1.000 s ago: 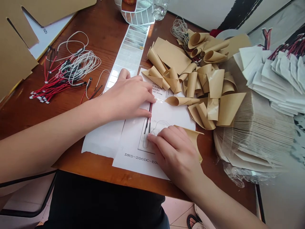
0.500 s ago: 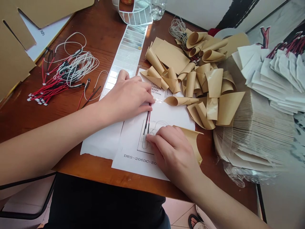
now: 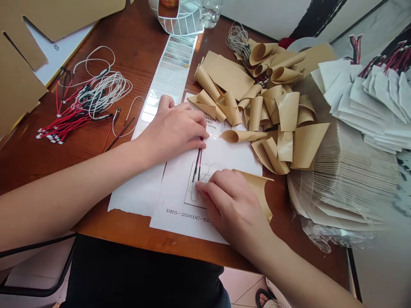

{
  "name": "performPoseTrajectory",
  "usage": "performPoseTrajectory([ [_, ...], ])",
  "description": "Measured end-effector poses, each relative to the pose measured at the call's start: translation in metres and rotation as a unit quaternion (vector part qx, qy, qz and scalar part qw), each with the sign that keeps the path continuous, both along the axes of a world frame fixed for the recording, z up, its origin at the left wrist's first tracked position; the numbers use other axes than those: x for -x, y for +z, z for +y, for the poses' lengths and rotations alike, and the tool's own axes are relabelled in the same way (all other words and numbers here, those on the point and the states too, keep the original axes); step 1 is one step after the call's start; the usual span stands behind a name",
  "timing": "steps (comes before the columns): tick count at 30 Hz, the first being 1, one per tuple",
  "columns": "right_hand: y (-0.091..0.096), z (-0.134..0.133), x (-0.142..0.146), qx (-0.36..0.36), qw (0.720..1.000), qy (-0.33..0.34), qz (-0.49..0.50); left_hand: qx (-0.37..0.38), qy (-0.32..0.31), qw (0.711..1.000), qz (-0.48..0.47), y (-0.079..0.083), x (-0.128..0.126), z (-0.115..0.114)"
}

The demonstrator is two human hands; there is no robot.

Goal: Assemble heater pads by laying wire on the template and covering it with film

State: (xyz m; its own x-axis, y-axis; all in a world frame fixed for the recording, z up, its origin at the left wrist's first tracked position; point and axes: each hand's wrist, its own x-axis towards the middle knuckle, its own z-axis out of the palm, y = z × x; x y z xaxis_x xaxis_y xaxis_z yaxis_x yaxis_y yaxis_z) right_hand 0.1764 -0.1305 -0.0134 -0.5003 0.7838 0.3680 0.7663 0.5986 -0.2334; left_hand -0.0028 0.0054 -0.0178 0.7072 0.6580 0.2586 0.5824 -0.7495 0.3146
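Red-and-black wire pair [image 3: 197,164]: lay on a printed white sheet [image 3: 180,216], fingertips of the left hand [image 3: 173,130] touching its upper end, fingers loosely curled, grip unclear. Right hand [image 3: 233,205]: fingers together, pressing a translucent wire loop [image 3: 199,188] beside the pair.

Wire leads [image 3: 86,100] lie left of the label strip [image 3: 170,70], curled kraft paper [image 3: 256,113] right.
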Motion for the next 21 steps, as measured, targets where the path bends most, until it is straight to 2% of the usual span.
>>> performPoseTrajectory([
  [8,0.0,-0.002,0.001,-0.001,1.0,-0.005,-0.018,-0.008,-0.01,1.0,-0.002,0.001,0.001,-0.001],
  [13,0.007,-0.004,0.0,0.012,0.998,0.005,-0.055,-0.007,-0.007,1.0,0.001,0.002,0.001,-0.002],
  [21,0.018,-0.007,-0.006,0.026,0.993,0.033,-0.114,0.014,-0.009,0.998,0.068,0.016,-0.001,-0.015],
])
